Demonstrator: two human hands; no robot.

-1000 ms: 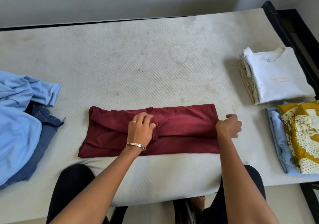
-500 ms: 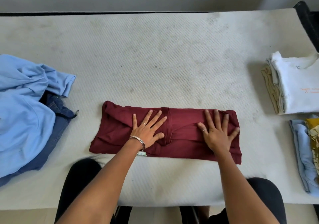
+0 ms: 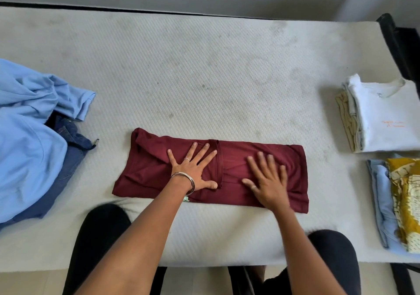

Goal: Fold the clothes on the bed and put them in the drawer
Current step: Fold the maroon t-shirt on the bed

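The bed [image 3: 204,72] stood along a pale grey wall, and its bare white mattress had a quilted pattern with some faint grey stains. A black bed frame [image 3: 396,42] showed at the far right corner.

Near the front edge of the mattress, in the middle, lay a maroon garment [image 3: 293,165], folded into a long band that ran from left to right. The person stood at this edge, with both forearms reaching over it. The left hand [image 3: 193,169] lay flat on the left half of the band, the fingers spread wide and straight; it wore a ring on one finger and metal bangles [image 3: 185,180] at the wrist. The right hand [image 3: 268,181] lay flat on the right half, fingers also straight and a little apart, but it looked blurred. Neither hand pinched the cloth; both pressed on it with open palms.

At the left edge of the bed a crumpled light blue garment [image 3: 27,135] lay partly over dark blue jeans [image 3: 72,156]. At the right there were two folded piles, well apart from the maroon one: a white T-shirt [image 3: 391,117] with small orange print on top of beige clothes [image 3: 346,117], and nearer to the front, a yellow patterned cloth [image 3: 404,194] on a light blue folded garment [image 3: 381,201].
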